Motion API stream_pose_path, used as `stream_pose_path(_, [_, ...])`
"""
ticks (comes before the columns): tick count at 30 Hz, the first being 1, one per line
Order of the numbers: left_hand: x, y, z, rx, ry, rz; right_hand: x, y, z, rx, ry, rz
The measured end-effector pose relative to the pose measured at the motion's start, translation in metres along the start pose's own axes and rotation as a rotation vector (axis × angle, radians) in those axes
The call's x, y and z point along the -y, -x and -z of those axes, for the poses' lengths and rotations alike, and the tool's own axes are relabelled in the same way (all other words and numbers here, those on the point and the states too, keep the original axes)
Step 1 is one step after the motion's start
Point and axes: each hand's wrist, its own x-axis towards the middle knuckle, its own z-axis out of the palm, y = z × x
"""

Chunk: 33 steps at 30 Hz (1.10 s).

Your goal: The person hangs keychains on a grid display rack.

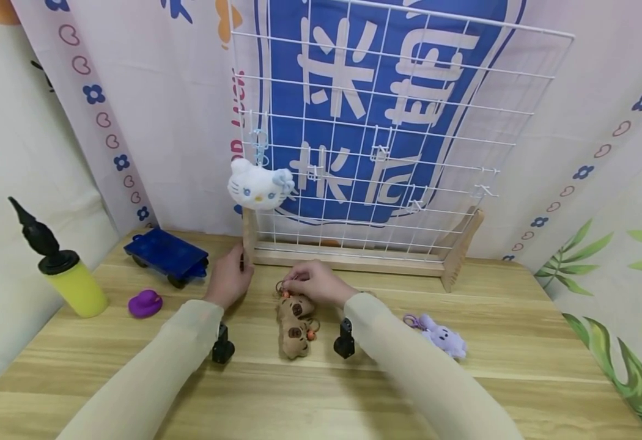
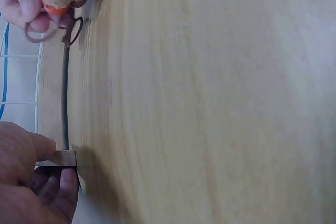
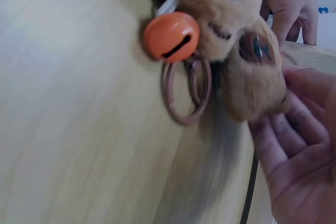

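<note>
My left hand (image 1: pixel 230 278) grips the left wooden foot (image 2: pixel 62 158) of a white wire grid rack (image 1: pixel 348 116), thumb on one side and fingers on the other. With my right hand (image 1: pixel 321 282) I pinch a brown plush keychain (image 1: pixel 298 305) at its ring end, beside an orange bell. A second brown plush keychain (image 1: pixel 295 341) lies against it on the table; its orange bell (image 3: pixel 172 36) and metal ring (image 3: pixel 186 93) show in the right wrist view. On the rack's left side hangs a white cat-head plush (image 1: pixel 260 186) by a blue clasp.
Several wire hooks (image 1: pixel 379 153) sit on the rack. A purple plush keychain (image 1: pixel 443 337) lies to the right on the wooden table (image 1: pixel 277 403). At left are a blue toy cart (image 1: pixel 167 253), a purple hat-shaped item (image 1: pixel 145 304) and a yellow hand pump (image 1: pixel 77 290).
</note>
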Motion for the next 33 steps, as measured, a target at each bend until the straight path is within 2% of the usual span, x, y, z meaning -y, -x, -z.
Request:
stream_pose_path(8, [0.0,0.0,-0.001,0.007,0.004,0.002,0.004,0.015,0.008,-0.04,-0.303,0.014])
stream_pose_path(16, [-0.002,0.002,0.0,0.005,0.008,-0.009,0.017,0.024,0.026,-0.09,-0.463,0.05])
stream_pose_path(22, [0.0,0.002,0.0,-0.006,0.005,-0.019,0.037,0.029,0.046,-0.148,-0.53,0.065])
stream_pose_path(27, [0.001,0.001,0.0,-0.012,0.002,-0.031,0.055,0.032,0.064,-0.199,-0.553,0.117])
stream_pose_path(33, [0.001,0.001,-0.001,-0.005,0.007,-0.023,0.075,0.034,0.084,-0.31,-0.585,0.191])
